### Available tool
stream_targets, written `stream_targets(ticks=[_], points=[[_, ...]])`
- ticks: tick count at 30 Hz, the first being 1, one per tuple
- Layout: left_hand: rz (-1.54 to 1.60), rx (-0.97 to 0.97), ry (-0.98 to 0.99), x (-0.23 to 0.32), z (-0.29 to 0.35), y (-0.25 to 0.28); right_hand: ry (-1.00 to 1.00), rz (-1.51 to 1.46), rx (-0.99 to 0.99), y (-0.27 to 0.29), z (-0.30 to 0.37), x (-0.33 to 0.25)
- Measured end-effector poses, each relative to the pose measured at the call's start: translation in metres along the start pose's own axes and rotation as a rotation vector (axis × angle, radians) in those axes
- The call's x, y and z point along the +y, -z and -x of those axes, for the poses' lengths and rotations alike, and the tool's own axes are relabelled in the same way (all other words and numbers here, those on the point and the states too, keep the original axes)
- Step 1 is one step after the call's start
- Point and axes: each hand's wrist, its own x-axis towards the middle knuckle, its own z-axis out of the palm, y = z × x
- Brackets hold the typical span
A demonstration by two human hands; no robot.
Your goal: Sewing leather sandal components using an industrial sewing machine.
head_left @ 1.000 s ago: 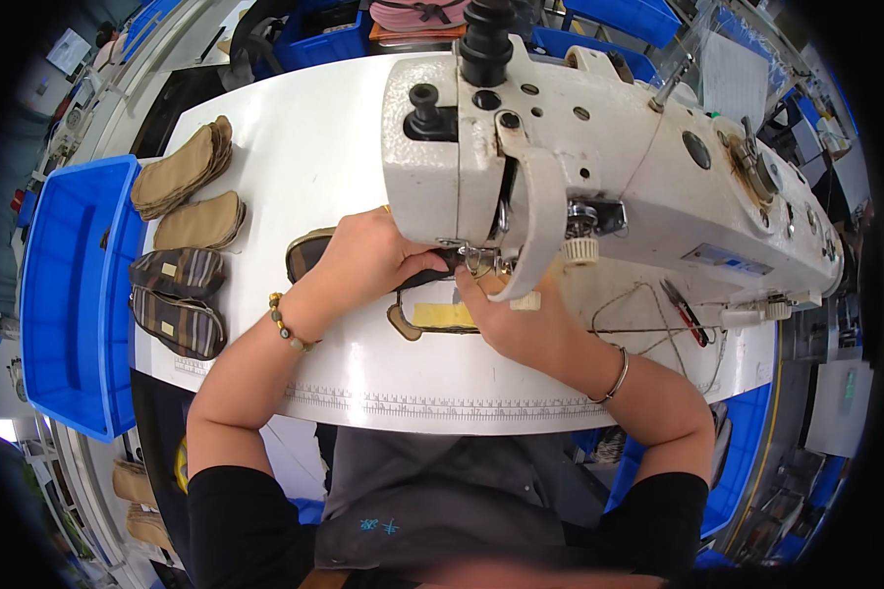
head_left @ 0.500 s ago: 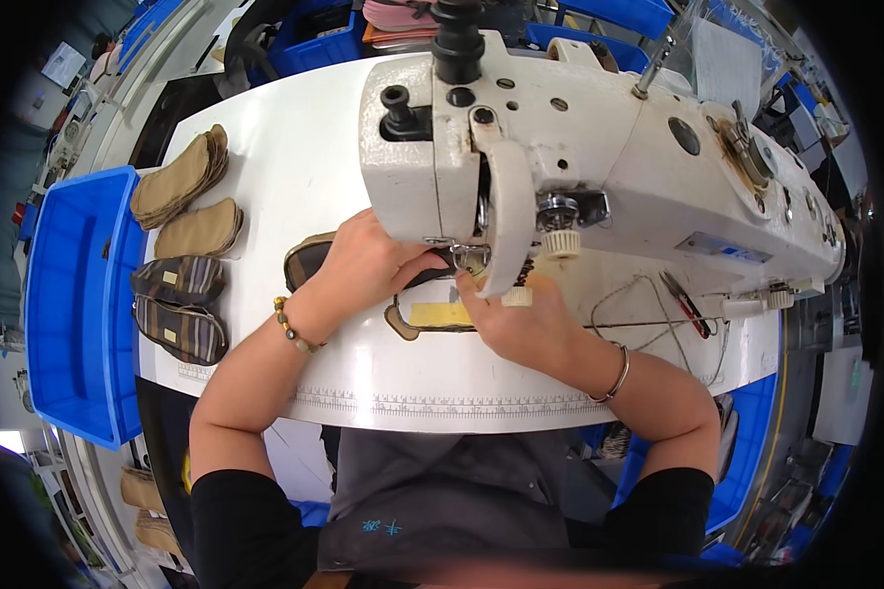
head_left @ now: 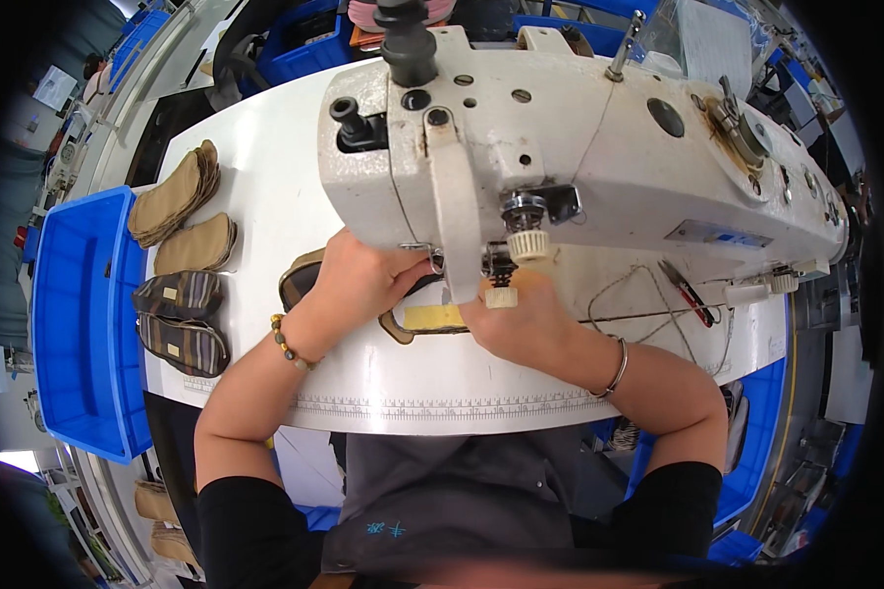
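Under the head of a white sewing machine (head_left: 580,147) lies a dark fabric piece with a tan edge (head_left: 302,275). Its near part carries a yellow strip (head_left: 432,317). My left hand (head_left: 354,280) is closed, thumb and fingertips pinching the dark fabric just left of the presser foot. My right hand (head_left: 521,319) is curled at the right end of the piece, beside the yellow strip; the machine's lever and a spring-loaded knob hide part of its fingers. The needle point is hidden behind the lever.
Stacked tan sole-shaped pieces (head_left: 196,243) and striped fabric pieces with small labels (head_left: 179,344) lie at the left, beside a blue bin (head_left: 88,324). Red-and-black thread snips (head_left: 688,293) and loose cord (head_left: 648,294) lie at the right. A printed ruler (head_left: 442,405) follows the table's front edge.
The view has shifted, so the machine head appears further left. My left hand still pinches the fabric by the foot; my right fingertips, visible before, are now more hidden behind the lever.
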Motion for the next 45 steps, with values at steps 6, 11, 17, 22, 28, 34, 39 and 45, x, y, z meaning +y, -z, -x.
stream_targets(ticks=[6, 11, 17, 22, 28, 34, 39, 45], points=[[-0.101, 0.002, -0.135, 0.005, 0.001, 0.001, -0.017, 0.049, 0.044, -0.001, -0.002, -0.004], [-0.139, 0.022, -0.147, 0.001, 0.003, -0.005, -0.005, 0.062, 0.069, 0.005, -0.004, -0.005], [-0.029, 0.031, -0.087, -0.003, 0.006, -0.008, -0.031, 0.024, 0.065, 0.0, 0.001, -0.003], [0.012, 0.016, -0.004, 0.009, -0.006, 0.003, -0.045, -0.01, 0.05, -0.018, 0.009, 0.002], [0.023, 0.017, 0.003, 0.006, -0.004, 0.008, -0.07, 0.186, -0.242, 0.002, -0.003, -0.003], [0.053, 0.042, 0.06, 0.007, -0.012, 0.007, 0.118, 0.393, -0.354, -0.028, 0.015, 0.01], [0.074, -0.012, 0.081, 0.004, -0.011, 0.008, 0.106, 0.363, -0.429, -0.008, 0.007, 0.005], [0.123, -0.073, 0.151, -0.001, -0.014, 0.006, 0.075, 0.322, -0.312, 0.0, 0.004, 0.004]])
